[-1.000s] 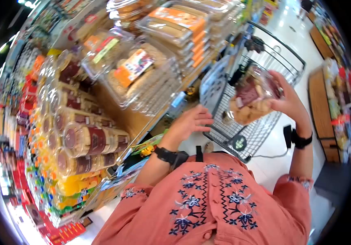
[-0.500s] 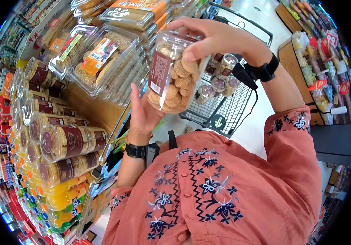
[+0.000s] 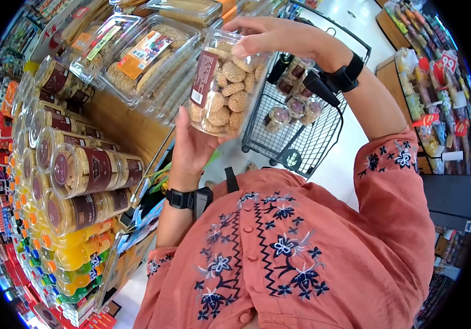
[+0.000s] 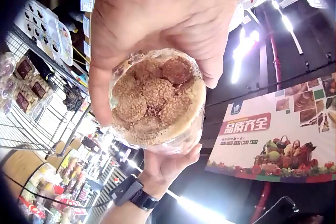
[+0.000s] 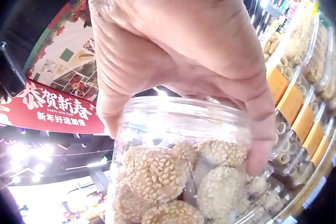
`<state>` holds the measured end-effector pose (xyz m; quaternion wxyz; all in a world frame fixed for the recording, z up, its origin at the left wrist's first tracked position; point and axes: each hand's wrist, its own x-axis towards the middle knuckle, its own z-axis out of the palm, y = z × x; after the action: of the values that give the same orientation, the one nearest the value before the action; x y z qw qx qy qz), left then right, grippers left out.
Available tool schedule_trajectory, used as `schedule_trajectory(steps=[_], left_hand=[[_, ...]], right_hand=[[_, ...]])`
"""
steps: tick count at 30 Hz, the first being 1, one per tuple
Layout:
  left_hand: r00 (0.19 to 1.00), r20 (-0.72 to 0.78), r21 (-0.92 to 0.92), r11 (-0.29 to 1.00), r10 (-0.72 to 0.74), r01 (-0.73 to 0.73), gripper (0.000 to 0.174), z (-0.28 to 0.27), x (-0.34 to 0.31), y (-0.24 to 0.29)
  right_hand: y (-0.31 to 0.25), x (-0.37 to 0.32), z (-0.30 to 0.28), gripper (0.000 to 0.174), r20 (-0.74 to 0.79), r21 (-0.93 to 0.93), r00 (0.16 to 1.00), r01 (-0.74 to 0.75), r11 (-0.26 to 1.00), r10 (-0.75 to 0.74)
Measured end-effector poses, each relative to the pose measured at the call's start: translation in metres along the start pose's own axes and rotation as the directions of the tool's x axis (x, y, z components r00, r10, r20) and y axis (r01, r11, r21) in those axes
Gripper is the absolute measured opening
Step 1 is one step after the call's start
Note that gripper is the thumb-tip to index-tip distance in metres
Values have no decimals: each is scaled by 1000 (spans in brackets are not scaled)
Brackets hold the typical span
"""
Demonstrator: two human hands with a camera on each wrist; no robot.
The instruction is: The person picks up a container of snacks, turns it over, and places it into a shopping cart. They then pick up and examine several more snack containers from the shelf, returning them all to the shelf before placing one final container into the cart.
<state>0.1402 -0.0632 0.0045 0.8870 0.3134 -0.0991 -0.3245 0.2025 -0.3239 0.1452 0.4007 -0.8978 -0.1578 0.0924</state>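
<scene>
In the head view a clear plastic jar of sesame cookies [image 3: 230,90], with a dark red label, is held up in front of the chest, slightly tilted. My right hand [image 3: 295,43] grips it round the top, thumb on the near side. Below, my left hand [image 3: 191,148] holds the base, its thumb up along the side. The left wrist view shows the left hand [image 4: 163,19] curved round the jar's bottom [image 4: 157,98], cookies visible through it. From the right wrist, the right hand's [image 5: 178,40] fingers span the lid end, above the cookies [image 5: 157,174].
A shopping cart [image 3: 295,137] with several small jars [image 3: 295,104] stands beyond the right forearm. At left, a display holds stacked cookie jars [image 3: 90,170], juice bottles [image 3: 76,255] and clear boxes of pastries [image 3: 145,60]. Across the aisle is another snack stand [image 3: 405,109].
The right hand has brought the jar from over the cart leftward to the front of the chest. My left hand, previously holding nothing, now holds its base. Lately the jar has turned slightly.
</scene>
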Motion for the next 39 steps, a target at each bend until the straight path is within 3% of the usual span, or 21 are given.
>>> schedule_trajectory(steps=[6,9,13,14,17,18,21,25,28,31,33,34,37,39], left_hand=[[999,-32,-21,999,35,-36,81,3,-2,5],[997,-47,-181,982,-58,49,87,7,-3,7],[984,91,-202,964,-155,171,92,-11,-6,2],[984,100,-236,958,-145,165,84,-16,-10,1],[995,-90,-205,979,-40,20,67,-24,-24,4],[1000,-10,-332,943,-10,6,59,-31,-28,5],[996,31,-356,932,82,-66,58,-45,-49,10],[991,-77,-304,944,105,-124,69,-54,-80,21],[940,-317,-244,948,124,-207,68,-54,-96,24],[901,-351,-190,922,257,-337,66,-56,-108,29],[863,-380,-165,894,332,-416,66,-55,-111,30],[815,-478,-47,917,328,-397,69,-55,-109,31],[864,-293,-176,865,410,-470,67,-44,-114,40],[831,-347,-149,850,434,-506,68,-40,-117,43]], right_hand=[[5,-2,0,87,53,60,993,98,993,-101],[0,-4,0,87,133,52,983,123,991,-129],[-18,-11,15,91,170,35,969,176,984,-180],[-29,-15,16,92,186,45,965,180,983,-186],[-40,-14,29,97,231,128,938,235,964,-260],[-44,-10,33,98,245,145,925,262,954,-291],[-58,2,43,99,301,76,888,342,937,-348],[-75,25,61,96,369,-3,808,495,869,-459],[-85,44,75,94,400,-5,749,579,815,-529],[-110,57,85,94,452,13,771,497,868,-448],[-116,69,96,94,435,-55,781,519,853,-447],[-122,75,98,95,453,-44,781,501,864,-430],[-134,95,106,91,460,-38,762,531,847,-457],[-141,106,109,91,444,13,748,546,837,-494]])
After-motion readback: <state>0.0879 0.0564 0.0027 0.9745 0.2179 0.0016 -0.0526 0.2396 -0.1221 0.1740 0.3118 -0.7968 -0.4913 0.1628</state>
